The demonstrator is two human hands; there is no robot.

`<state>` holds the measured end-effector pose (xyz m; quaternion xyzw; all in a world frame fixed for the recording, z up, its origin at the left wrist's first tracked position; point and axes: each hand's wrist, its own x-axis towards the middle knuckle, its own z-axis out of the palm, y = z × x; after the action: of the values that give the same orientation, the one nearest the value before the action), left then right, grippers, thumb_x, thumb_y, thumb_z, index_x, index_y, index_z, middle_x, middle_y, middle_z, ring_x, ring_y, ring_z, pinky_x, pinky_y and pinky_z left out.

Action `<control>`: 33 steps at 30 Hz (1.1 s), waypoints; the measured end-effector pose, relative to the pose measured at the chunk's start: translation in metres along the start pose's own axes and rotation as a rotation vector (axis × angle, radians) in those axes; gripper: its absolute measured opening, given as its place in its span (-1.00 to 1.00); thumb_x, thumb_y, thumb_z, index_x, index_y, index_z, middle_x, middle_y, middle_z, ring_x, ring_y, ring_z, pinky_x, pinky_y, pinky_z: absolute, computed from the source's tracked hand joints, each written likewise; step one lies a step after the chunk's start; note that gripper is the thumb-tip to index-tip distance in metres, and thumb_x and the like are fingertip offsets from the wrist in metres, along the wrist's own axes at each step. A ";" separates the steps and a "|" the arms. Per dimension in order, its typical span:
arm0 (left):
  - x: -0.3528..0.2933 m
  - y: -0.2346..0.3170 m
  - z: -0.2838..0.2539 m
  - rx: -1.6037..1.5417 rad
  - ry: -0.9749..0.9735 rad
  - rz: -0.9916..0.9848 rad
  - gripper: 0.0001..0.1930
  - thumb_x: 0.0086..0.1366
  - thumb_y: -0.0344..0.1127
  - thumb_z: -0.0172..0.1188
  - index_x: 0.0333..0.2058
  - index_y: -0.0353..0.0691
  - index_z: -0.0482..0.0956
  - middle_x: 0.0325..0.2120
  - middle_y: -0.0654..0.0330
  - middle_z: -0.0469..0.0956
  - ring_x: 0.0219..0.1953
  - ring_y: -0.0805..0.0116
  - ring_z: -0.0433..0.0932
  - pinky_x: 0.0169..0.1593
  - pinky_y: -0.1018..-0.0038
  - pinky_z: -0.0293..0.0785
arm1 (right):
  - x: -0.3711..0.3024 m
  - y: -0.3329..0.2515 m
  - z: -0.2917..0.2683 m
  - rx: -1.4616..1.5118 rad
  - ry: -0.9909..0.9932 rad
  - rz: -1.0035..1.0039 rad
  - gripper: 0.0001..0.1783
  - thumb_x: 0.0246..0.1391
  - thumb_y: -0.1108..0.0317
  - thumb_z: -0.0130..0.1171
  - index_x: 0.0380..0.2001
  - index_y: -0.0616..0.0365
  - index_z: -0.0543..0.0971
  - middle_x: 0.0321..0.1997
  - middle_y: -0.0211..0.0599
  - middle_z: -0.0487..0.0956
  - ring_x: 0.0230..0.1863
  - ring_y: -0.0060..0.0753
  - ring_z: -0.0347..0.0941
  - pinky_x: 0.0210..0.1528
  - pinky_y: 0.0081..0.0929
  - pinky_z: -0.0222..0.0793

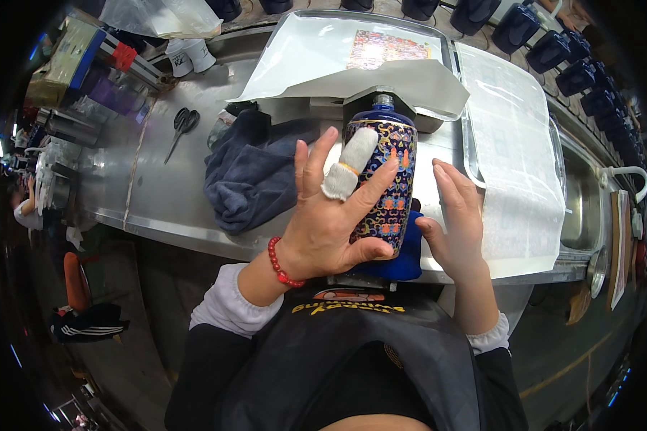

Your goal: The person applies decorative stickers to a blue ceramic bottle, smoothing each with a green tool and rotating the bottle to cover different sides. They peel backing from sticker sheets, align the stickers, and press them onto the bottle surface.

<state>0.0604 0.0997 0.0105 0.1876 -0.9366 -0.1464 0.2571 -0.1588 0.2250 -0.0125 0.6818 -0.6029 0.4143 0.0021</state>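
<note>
A dark blue bottle (401, 169) with a colourful floral pattern stands or leans in front of me, its bare neck pointing away. My left hand (327, 215) lies over its left side with fingers spread, the index finger and thumb touching the patterned surface. A white fabric cover (351, 164) sits on that hand's middle finger. To the right of the bottle, my right hand (456, 223) is held apart from it, open and with nothing in it. A bright blue cloth (407, 260) shows under the bottle's near end. Behind the neck is a dark angular holder (356, 103).
A grey-blue towel (248, 172) lies crumpled on the metal table, with black scissors (183, 129) farther left. Beyond stands a tray (295, 54) bearing a patterned sheet (392, 49). White paper (517, 165) covers another tray at right, near a sink (576, 194). Several dark blue vessels (516, 29) line the back.
</note>
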 end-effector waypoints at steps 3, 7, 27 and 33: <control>-0.005 -0.007 0.000 -0.039 0.002 0.104 -0.09 0.32 0.58 -0.23 0.31 0.00 0.49 0.29 0.01 0.42 0.49 -0.13 -0.06 0.50 -0.16 -0.54 | -0.001 0.001 -0.002 0.005 0.004 0.022 -0.29 0.21 0.14 0.33 0.30 0.35 0.41 0.30 0.14 0.44 0.25 0.12 0.40 0.27 -0.10 0.34; 0.007 -0.021 0.001 -0.055 -0.007 0.272 -0.14 0.35 0.56 -0.32 0.26 0.09 0.56 0.22 0.20 0.50 0.47 0.09 0.08 0.52 -0.14 -0.58 | 0.000 -0.001 0.000 0.038 -0.031 0.059 -0.29 0.21 0.14 0.33 0.30 0.32 0.41 0.30 0.13 0.44 0.26 0.12 0.39 0.28 -0.11 0.33; 0.036 -0.053 0.005 -0.171 0.091 0.341 -0.28 0.45 0.39 -0.24 0.21 0.03 0.60 0.05 0.35 0.66 0.39 0.23 0.26 0.56 -0.03 -0.44 | 0.000 -0.005 0.014 0.111 -0.066 0.060 -0.31 0.24 0.15 0.28 0.30 0.36 0.41 0.26 0.12 0.46 0.19 0.14 0.42 0.24 -0.10 0.36; 0.014 -0.039 0.005 -0.080 0.152 0.222 -0.22 0.44 0.43 -0.31 0.20 -0.01 0.62 0.07 0.28 0.64 0.39 0.18 0.24 0.55 -0.08 -0.45 | -0.004 -0.005 0.015 0.152 -0.060 0.110 -0.32 0.25 0.17 0.27 0.29 0.39 0.40 0.25 0.14 0.47 0.18 0.16 0.43 0.24 -0.11 0.37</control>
<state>0.0568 0.0598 -0.0023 0.0830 -0.9229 -0.1396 0.3492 -0.1459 0.2218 -0.0218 0.6578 -0.6061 0.4379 -0.0907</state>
